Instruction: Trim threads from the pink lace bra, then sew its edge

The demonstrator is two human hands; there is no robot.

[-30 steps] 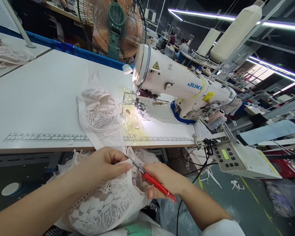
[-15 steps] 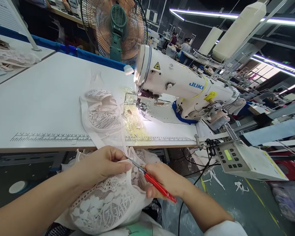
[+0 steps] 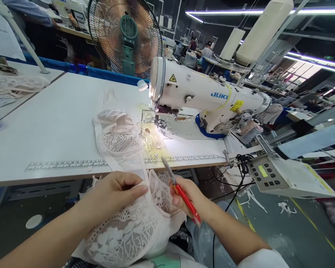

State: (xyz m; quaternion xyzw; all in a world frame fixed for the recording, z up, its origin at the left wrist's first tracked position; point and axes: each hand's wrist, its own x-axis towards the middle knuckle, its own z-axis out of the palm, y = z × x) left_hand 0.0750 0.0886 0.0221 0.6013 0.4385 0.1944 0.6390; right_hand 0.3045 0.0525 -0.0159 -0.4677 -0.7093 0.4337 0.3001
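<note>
My left hand [image 3: 123, 190] pinches the lace garment [image 3: 120, 234] — likely to steady its edge. My right hand [image 3: 194, 190] grips a red-handled tool [image 3: 187, 203], tip clear.

A garment [image 3: 120, 142] lies left of the sewing machine [image 3: 194, 85].

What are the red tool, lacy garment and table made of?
Red tool: probably a metal blade, grey with a slight sheen, and a smooth, glossy handle, perhaps plastic.
Lacy garment: thin, matt fabric with see-through patterns; I can't tell the fibre.
Table: maybe laminated board, smooth and white with a brown edge.
</note>
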